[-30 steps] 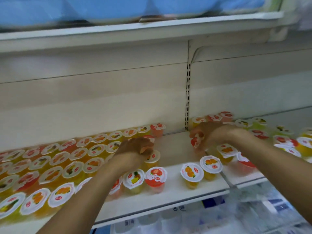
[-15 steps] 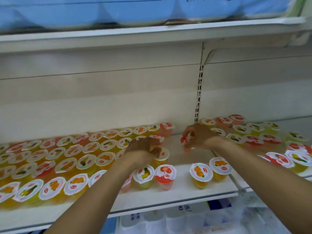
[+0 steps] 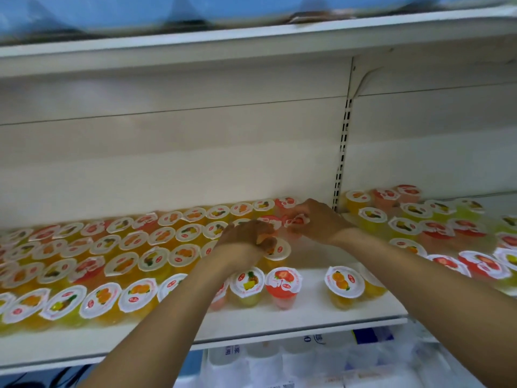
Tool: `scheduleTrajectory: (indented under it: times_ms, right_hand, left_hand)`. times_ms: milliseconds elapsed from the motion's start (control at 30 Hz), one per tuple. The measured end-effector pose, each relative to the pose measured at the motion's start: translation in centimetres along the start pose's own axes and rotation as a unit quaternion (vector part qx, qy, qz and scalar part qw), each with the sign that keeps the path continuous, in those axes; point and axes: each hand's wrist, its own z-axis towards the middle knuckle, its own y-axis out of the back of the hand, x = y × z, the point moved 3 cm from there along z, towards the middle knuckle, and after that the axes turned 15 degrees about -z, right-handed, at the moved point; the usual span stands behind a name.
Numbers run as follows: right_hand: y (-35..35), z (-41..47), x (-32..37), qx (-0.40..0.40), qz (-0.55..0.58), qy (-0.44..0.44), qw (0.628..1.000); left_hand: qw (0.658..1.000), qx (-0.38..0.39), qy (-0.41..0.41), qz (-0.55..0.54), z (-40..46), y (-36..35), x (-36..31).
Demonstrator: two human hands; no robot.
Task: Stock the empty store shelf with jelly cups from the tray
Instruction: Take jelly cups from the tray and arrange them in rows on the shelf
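Rows of sealed jelly cups in orange, yellow and red fill the left part of the white shelf. My left hand rests curled over an orange jelly cup at the end of a middle row. My right hand grips a red jelly cup just above the shelf, close to the back rows. A yellow cup, a red cup and an orange cup stand apart near the front edge.
More jelly cups lie crowded on the adjoining shelf section at the right, past the slotted upright. A shelf board overhangs above. Packaged goods sit on the level below. Bare shelf shows between the two cup groups.
My right hand has carried the red cup leftward from the right section to the back rows. My left hand has stayed over the orange cup.
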Motion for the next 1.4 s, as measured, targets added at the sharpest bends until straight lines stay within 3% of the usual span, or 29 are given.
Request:
scheduleTrajectory:
  times_ms: [133,300,433,567,867,1100,1233,1400]
  right_hand:
    - [2.1,-3.9,-0.1,0.012,-0.016,-0.018,1.000]
    - [3.6,-9.9,-0.4,0.076,-0.030,0.040,0.996]
    - [3.2,-12.8,-0.6,0.129,-0.167,0.047,0.976]
    - [2.3,-12.8,-0.4,0.083,-0.239,0.032,0.967]
    - [-0.4,-7.8,0.9,-0.028,-0.193,0.006,0.981]
    - [-1.2,-6.4,0.8,-0.031,-0.207,-0.026,0.978]
    - [-0.2,-8.9,1.2,-0.072,-0.215,-0.017,0.974]
    - [0.4,-14.8,-1.3,-0.170,-0.249,-0.083,0.950]
  left_hand:
    - [0.998,-0.026,-0.055,-0.017,-2.0,-0.5,-0.1]
    - [0.989,-0.034,-0.132,-0.059,-4.6,-1.9,0.6]
    - [0.990,-0.031,-0.132,-0.032,-5.1,-1.8,0.7]
    - [0.994,-0.016,-0.108,-0.023,-5.0,-2.0,0.7]
    - [0.996,-0.006,-0.085,-0.007,-4.9,-2.1,0.5]
    - [0.996,-0.021,-0.081,0.011,-5.1,-2.2,0.2]
    - [0.992,-0.064,-0.110,-0.007,-5.9,-2.8,0.0]
    - [0.976,-0.123,-0.180,-0.022,-8.7,-4.5,-1.1]
